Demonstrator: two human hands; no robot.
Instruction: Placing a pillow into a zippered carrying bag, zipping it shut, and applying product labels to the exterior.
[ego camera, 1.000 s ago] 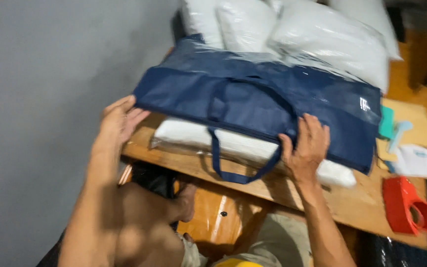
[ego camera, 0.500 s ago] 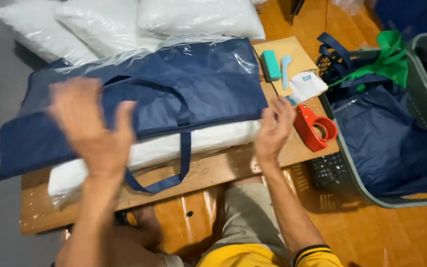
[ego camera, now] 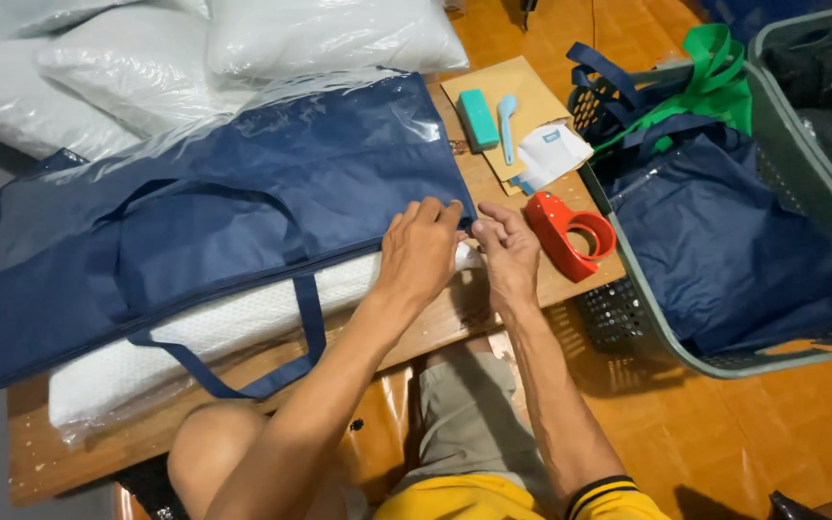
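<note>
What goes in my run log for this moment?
left hand: pinching navy bag corner | right hand: same corner | red tape dispenser: beside, untouched

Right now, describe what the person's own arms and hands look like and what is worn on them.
Both forearms are bare, and the left hand and right hand wear no gloves. A yellow sleeve with dark striped cuff shows on the right upper arm.
</note>
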